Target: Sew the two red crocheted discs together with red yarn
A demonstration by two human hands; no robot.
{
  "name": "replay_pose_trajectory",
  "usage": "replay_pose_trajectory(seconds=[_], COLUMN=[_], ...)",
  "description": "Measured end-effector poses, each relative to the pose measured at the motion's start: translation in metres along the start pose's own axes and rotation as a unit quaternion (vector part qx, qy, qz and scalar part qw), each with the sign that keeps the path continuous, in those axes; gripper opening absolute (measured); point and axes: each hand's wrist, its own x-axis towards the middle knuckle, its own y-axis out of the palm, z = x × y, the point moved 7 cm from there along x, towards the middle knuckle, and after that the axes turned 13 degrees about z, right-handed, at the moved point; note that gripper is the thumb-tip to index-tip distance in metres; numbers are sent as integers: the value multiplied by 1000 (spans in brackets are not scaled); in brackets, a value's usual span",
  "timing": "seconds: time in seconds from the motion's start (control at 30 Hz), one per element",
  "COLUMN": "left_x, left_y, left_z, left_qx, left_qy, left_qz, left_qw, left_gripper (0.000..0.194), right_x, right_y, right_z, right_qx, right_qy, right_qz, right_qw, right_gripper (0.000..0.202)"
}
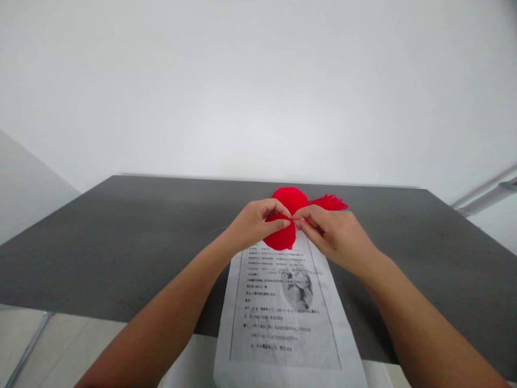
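Observation:
My left hand [271, 218] is closed, thumb and fingers pinching a red crocheted-looking piece [279, 238] near its right edge. My right hand [319, 221] meets it there, thumb and forefinger pressed together on what looks like a thin red strand [296, 219] at that edge. Whether a small tool is also in the right fingers I cannot make out. Just beyond the hands lies a round red yarn ball [289, 198]. To its right a loose, curly bundle of red yarn [329, 202] spreads on the table, partly behind my right hand.
Under my hands a printed sheet [278, 323] with text and a grey picture lies over the front edge of the dark table [161, 231]. A white wall [242, 86] rises behind the table. Metal bars [488, 196] show at the right side.

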Motion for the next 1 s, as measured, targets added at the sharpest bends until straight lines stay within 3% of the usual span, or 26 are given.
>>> replay_pose_trajectory(seconds=[0.43, 1.0], left_x=[1, 3], left_y=[1, 5], left_z=[0, 5], left_qx=[-1, -161], left_qy=[-6, -10], left_qz=[14, 3], left_qw=[1000, 987], left_gripper=[12, 16], right_x=[-1, -2], right_y=[-1, -6], right_z=[7, 13], right_qx=[-38, 10], right_qy=[-25, -4], right_qz=[-6, -95], right_qw=[999, 995], right_gripper=[16, 12])
